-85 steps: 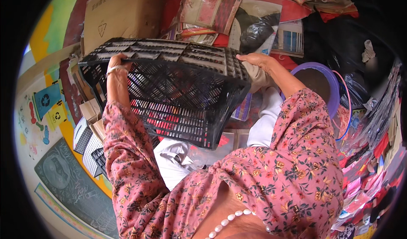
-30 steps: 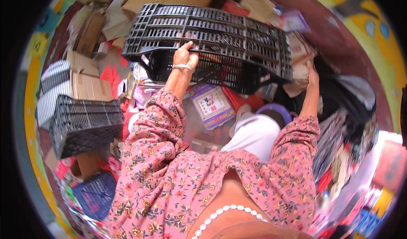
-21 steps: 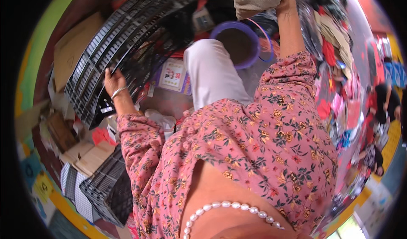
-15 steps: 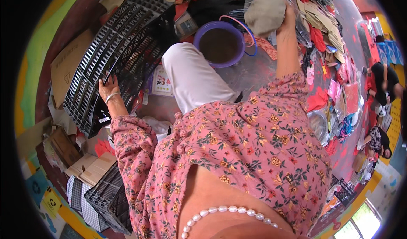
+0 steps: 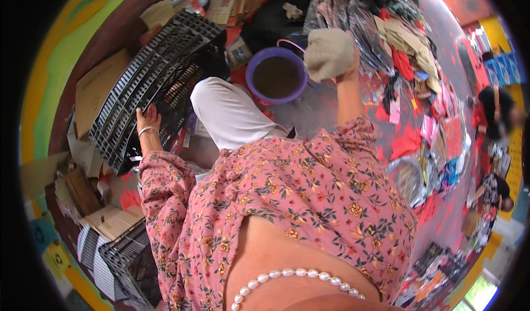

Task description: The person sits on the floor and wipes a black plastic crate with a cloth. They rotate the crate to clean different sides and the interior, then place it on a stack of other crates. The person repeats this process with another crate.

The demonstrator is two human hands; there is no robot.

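In my right hand (image 5: 351, 65) is a bunched, damp-looking grey-beige rag (image 5: 328, 55), raised by the right rim of a purple basin (image 5: 250, 79). The rag covers most of my fingers. Dark, murky water (image 5: 280, 78) stands in the basin. My left hand (image 5: 148, 121), a bracelet on its wrist, grips the near edge of a black slatted plastic rack (image 5: 130, 87), which leans up on the left. Behind the rag, part of a pink and blue hoop (image 5: 290, 43) shows.
Cardboard (image 5: 99, 90) stands behind the rack. At the lower left sits a black crate (image 5: 132, 261) beside flattened boxes (image 5: 113, 222). Piled clothes and plastic bags (image 5: 411, 40) cover the floor on the right. Two other people (image 5: 494, 109) are at the far right.
My right hand has brought the rag down and left, closer to the basin. My left hand stays on the rack. The whole view has shifted slightly.
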